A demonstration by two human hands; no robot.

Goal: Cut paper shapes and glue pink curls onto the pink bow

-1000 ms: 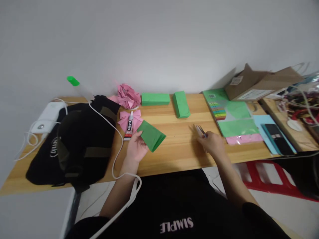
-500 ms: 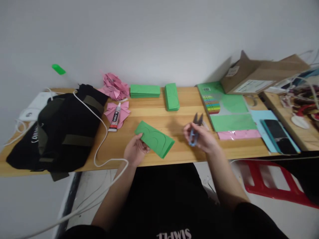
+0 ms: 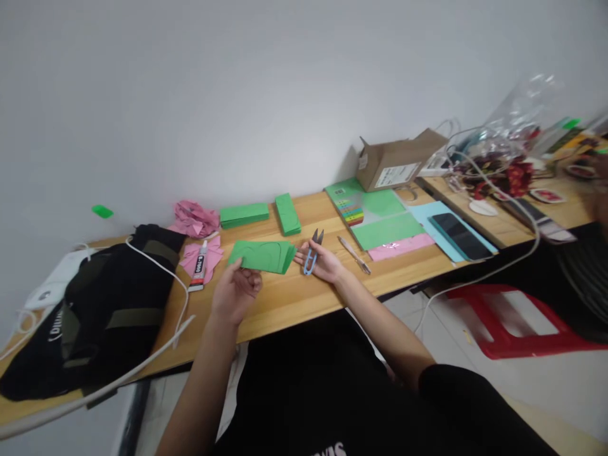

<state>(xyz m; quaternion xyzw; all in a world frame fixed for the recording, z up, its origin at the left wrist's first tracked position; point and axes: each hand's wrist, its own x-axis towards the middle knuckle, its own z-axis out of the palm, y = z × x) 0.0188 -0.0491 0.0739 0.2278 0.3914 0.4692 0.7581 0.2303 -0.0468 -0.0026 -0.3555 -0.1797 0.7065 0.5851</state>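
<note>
My left hand pinches a folded stack of green paper by its left end, thumb on top. Curved drawn lines show on the paper, and its right end fans into several layers. In my right hand lies a pair of thread snips with blue handles, blades pointing up and away. The fingertips of this hand are close to the paper's right end; whether they touch it I cannot tell. Behind lie a flat green paper stack and a second green stack with a curved outline.
Left are a glue tube on pink paper, crumpled pink paper and a black bag with a white cable. Right are a pen, a paper pack, a phone and a cardboard box. Another person sits far right.
The view has turned to the right. My right hand with the snips has come closer to the green paper, whose right end now fans out and has swung up. The pen is now uncovered.
</note>
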